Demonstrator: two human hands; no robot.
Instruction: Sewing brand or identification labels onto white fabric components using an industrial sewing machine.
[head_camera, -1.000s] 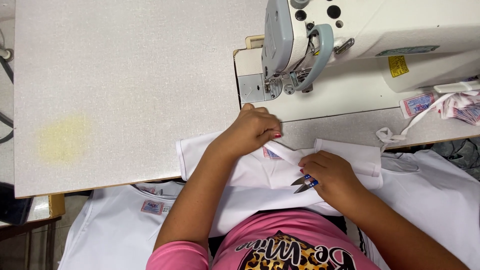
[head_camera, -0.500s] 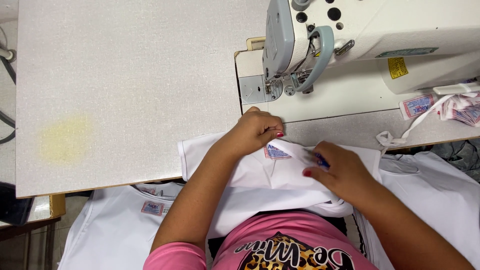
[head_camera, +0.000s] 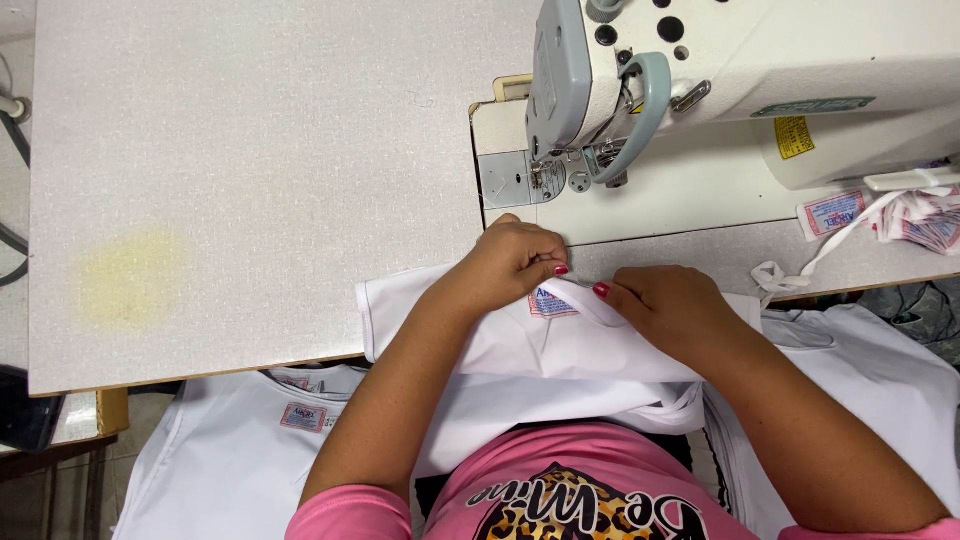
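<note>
1. White garment (head_camera: 520, 345) lies at the table's near edge, just near of the sewing machine (head_camera: 720, 70); sewn label (head_camera: 550, 303) sits at its folded neckline.
2. My left hand (head_camera: 505, 265) pinches the neckline fabric above the label, fingers clenched on it.
3. My right hand (head_camera: 670, 305) grips the same fold from the right, fingertips nearly touching the left's.
4. Grey table (head_camera: 250, 150) spreads left; loose labels (head_camera: 900, 215) far right.

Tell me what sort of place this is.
Likely a garment sewing workshop: an industrial sewing machine on a work table, white shirts stacked below, and a pile of sew-in labels at the table's right edge.
</note>
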